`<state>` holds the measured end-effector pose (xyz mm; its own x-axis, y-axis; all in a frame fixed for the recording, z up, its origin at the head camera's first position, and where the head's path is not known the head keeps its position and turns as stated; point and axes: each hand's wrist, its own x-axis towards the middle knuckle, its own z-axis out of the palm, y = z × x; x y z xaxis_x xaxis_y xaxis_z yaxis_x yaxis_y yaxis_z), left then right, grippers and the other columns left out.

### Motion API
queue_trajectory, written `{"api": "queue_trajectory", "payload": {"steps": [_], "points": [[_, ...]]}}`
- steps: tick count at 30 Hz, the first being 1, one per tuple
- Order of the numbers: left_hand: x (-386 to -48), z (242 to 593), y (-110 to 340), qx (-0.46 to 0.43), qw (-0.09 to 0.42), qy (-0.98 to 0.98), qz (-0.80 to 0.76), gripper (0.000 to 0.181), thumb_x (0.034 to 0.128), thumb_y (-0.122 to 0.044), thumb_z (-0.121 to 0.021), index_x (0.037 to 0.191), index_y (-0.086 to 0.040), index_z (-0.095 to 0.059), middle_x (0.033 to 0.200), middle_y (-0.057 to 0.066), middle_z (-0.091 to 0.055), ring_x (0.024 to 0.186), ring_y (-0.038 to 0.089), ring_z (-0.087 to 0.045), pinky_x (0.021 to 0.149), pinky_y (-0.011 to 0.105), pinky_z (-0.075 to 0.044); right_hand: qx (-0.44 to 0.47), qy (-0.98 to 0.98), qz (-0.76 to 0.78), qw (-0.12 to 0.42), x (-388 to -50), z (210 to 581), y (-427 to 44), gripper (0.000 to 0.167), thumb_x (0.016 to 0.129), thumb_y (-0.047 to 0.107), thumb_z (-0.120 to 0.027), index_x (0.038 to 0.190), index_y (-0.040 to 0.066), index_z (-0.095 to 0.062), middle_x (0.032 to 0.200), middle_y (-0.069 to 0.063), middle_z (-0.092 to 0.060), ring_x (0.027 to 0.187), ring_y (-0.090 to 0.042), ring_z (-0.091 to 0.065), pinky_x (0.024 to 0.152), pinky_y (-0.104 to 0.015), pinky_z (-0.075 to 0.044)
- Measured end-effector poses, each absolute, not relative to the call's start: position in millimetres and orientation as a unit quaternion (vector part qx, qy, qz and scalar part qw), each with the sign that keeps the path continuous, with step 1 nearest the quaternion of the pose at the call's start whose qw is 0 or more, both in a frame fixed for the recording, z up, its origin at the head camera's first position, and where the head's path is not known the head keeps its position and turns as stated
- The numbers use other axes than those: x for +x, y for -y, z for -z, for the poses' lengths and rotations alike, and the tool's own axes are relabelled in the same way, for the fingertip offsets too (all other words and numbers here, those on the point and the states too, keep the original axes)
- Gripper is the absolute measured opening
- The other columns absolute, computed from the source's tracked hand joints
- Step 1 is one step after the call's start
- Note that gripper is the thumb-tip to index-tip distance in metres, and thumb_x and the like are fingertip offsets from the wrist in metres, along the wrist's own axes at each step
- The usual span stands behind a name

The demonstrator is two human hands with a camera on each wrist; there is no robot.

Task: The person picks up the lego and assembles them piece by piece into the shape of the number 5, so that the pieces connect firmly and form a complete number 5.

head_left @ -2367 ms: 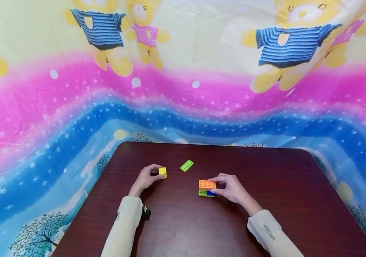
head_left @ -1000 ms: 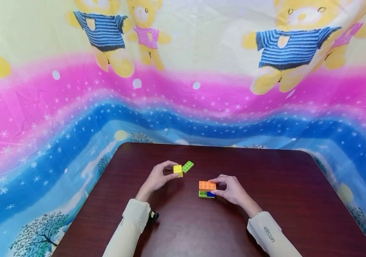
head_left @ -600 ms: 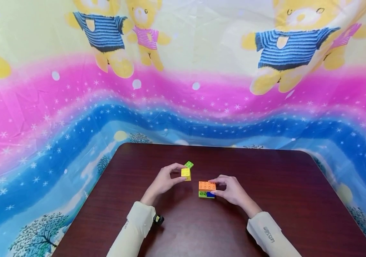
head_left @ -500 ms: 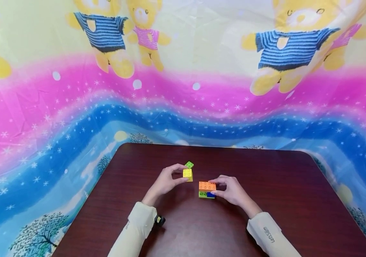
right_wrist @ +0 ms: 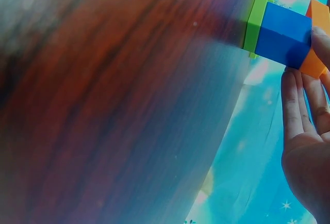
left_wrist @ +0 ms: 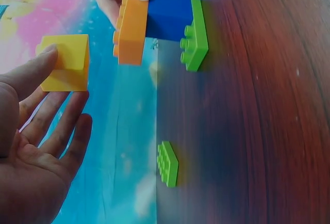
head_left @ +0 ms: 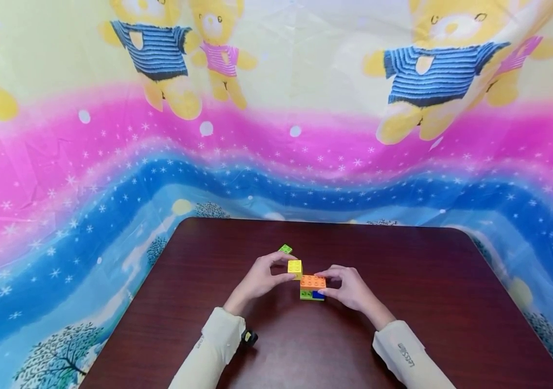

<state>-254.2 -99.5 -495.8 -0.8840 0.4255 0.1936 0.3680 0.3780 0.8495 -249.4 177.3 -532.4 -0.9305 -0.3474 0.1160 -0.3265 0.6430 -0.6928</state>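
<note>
My left hand [head_left: 261, 278] pinches a yellow building block [head_left: 294, 267] between thumb and fingers, just left of and above a small stack. That stack has a green plate [left_wrist: 198, 38] at the bottom, a blue block [left_wrist: 169, 16] on one end of it, and an orange block [head_left: 313, 282] on top. The orange block overhangs the bare green studs, leaving a gap under it. From the right, my right hand [head_left: 349, 286] grips the orange block with thumb and fingers. In the left wrist view the yellow block is apart from the stack.
A loose green plate [head_left: 285, 249] lies on the dark wooden table [head_left: 393, 346] behind my left hand, which partly hides it in the head view. A curtain [head_left: 276, 178] printed with bears hangs just past the table's far edge.
My left hand has carried the yellow block rightward, past the front of the loose green plate, up to the stack. The right hand and the stack have stayed in place.
</note>
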Motion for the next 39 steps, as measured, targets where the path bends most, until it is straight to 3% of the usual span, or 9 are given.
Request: {"api": "queue_trajectory", "payload": {"steps": [6, 14, 22, 33, 39], "points": [[-255, 495, 90, 0.248, 0.032, -0.831, -0.497, 0.037, 0.0913, -0.025, -0.082, 0.126, -0.022, -0.071, 0.118, -0.002, -0.073, 0.110, 0.022, -0.069, 0.102, 0.057, -0.053, -0.196, -0.906, 0.375, 0.011, -251, 532, -178, 0.044, 0.081, 0.023, -0.090, 0.123, 0.028, -0.077, 0.103, 0.011, -0.070, 0.099, -0.013, -0.070, 0.089, -0.038, -0.062], [-254, 496, 79, 0.257, 0.032, -0.838, -0.481, 0.036, 0.0913, -0.027, -0.081, 0.125, -0.025, -0.071, 0.117, -0.008, -0.073, 0.107, 0.011, -0.069, 0.100, 0.035, -0.056, -0.204, -0.906, 0.371, 0.009, -252, 532, -179, 0.044, 0.082, 0.023, -0.090, 0.124, 0.026, -0.077, 0.103, 0.011, -0.070, 0.098, -0.013, -0.070, 0.089, -0.037, -0.062], [-256, 501, 74, 0.281, 0.034, -0.829, -0.483, 0.033, 0.0920, -0.023, -0.081, 0.123, -0.021, -0.071, 0.117, -0.004, -0.074, 0.108, 0.012, -0.068, 0.103, 0.049, -0.055, -0.209, -0.903, 0.374, 0.004, -253, 533, -179, 0.043, 0.082, 0.022, -0.089, 0.123, 0.024, -0.077, 0.102, 0.010, -0.070, 0.099, -0.015, -0.071, 0.090, -0.039, -0.062], [-254, 505, 72, 0.265, 0.034, -0.843, -0.467, 0.033, 0.0908, -0.023, -0.082, 0.122, -0.023, -0.072, 0.117, -0.007, -0.073, 0.112, 0.019, -0.069, 0.104, 0.047, -0.055, -0.215, -0.899, 0.382, 0.001, -252, 534, -179, 0.043, 0.083, 0.022, -0.089, 0.124, 0.022, -0.077, 0.104, 0.009, -0.070, 0.100, -0.016, -0.072, 0.091, -0.040, -0.062], [-253, 506, 72, 0.267, 0.029, -0.843, -0.467, 0.033, 0.0910, -0.023, -0.082, 0.122, -0.022, -0.072, 0.117, -0.005, -0.073, 0.110, 0.015, -0.068, 0.104, 0.051, -0.054, -0.213, -0.899, 0.383, 0.003, -252, 535, -180, 0.043, 0.082, 0.022, -0.089, 0.124, 0.021, -0.077, 0.104, 0.009, -0.071, 0.099, -0.015, -0.071, 0.091, -0.040, -0.062]]}}
